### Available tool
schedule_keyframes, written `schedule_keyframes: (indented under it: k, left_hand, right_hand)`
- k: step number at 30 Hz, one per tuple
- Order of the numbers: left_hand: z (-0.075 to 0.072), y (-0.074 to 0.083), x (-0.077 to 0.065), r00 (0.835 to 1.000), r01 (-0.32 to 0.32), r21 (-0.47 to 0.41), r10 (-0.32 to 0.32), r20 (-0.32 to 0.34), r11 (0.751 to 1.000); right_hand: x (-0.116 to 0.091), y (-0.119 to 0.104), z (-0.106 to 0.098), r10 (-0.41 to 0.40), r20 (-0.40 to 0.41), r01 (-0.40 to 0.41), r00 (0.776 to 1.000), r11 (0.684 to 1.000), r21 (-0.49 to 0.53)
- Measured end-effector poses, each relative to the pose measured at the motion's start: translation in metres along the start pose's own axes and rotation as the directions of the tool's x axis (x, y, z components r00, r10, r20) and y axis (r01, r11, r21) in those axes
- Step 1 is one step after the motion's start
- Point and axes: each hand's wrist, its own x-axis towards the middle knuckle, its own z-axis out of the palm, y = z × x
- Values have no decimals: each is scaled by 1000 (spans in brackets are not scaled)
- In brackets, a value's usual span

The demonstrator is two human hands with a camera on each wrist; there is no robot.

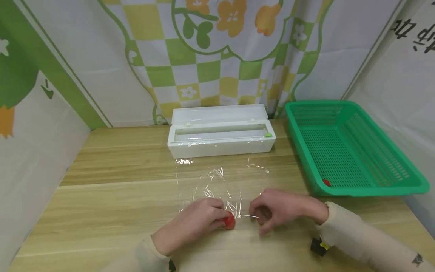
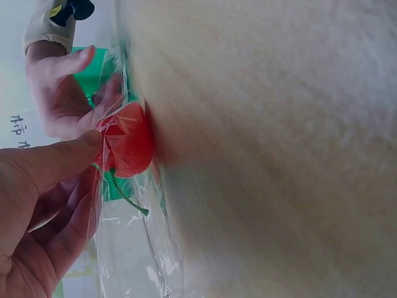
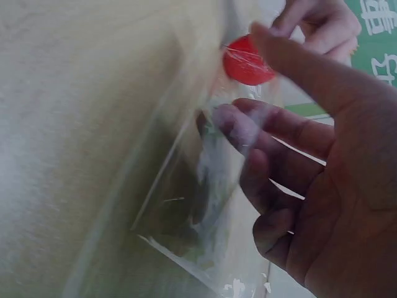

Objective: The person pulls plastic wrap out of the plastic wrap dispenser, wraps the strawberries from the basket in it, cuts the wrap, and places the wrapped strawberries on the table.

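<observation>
A red cherry-like fruit [image 2: 131, 139] with a long green stem is wrapped in clear plastic film [image 2: 127, 248]. My left hand [image 1: 200, 216] pinches the fruit and film between thumb and fingers, low over the table. My right hand [image 1: 280, 208] is just to the right, at the film's right-hand edge. Its thumb stands apart from its bent fingers, and some fingertips touch the loose film in the right wrist view. From the hands, the film runs back to a white film dispenser box [image 1: 222, 148], whose lid is raised.
At the right stands a green plastic basket [image 1: 306, 158] with a small red thing [image 1: 326, 183] in its near corner. A wooden tabletop [image 1: 112, 181] lies under everything. A patterned curtain [image 1: 204, 71] hangs behind the box.
</observation>
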Motion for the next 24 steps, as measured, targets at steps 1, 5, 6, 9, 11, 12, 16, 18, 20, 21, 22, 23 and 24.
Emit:
schedule_keyframes:
  k: [1,5,6,9,11,12,16,18,20,21,22,23,24]
  left_hand:
    - [0,0,0,1000,2,-3,-2,4,1000]
    - [0,-1,1,1000,-8,-3,8,6,1000]
    - [0,-1,1,1000,-10,-1,10,8,1000]
    - [0,-1,1,1000,-16,4,16,12,1000]
    - [0,-1,2,1000,-16,4,15,19,1000]
    - [0,0,2,1000,-13,4,13,23,1000]
    - [-1,0,3,999,4,-12,-4,36,1000]
    - [-1,0,3,999,12,-22,-11,41,1000]
    - [-1,0,4,999,18,-27,-17,45,999]
    - [-1,0,4,999,20,-28,-19,47,999]
    - [-1,0,4,999,23,-28,-21,49,999]
    - [-1,0,4,998,26,-29,-25,51,999]
    - [-1,0,4,998,30,-29,-28,53,999]
  right_hand:
    - [-1,0,1,7,7,-7,1000,1000,15]
    - [-4,-1,-1,24,-15,-23,1000,999,31]
    - [-5,-1,-2,19,-26,-18,999,999,27]
    - [-8,0,-6,14,-56,-14,998,1000,2]
    - [-11,1,-7,18,-66,-19,998,1000,-10]
    - [-12,2,-8,32,-65,-33,997,999,-11]
    - [-21,2,-12,86,-44,-87,995,996,-11]
    - [-26,3,-14,110,-32,-110,993,994,-5]
    - [-31,3,-15,114,-28,-114,993,993,8]
    - [-33,4,-15,118,-25,-118,993,993,25]
    - [-35,4,-16,130,-25,-129,991,991,45]
    - [-37,5,-17,143,-28,-141,989,988,65]
    - [-39,6,-18,156,-33,-153,987,985,83]
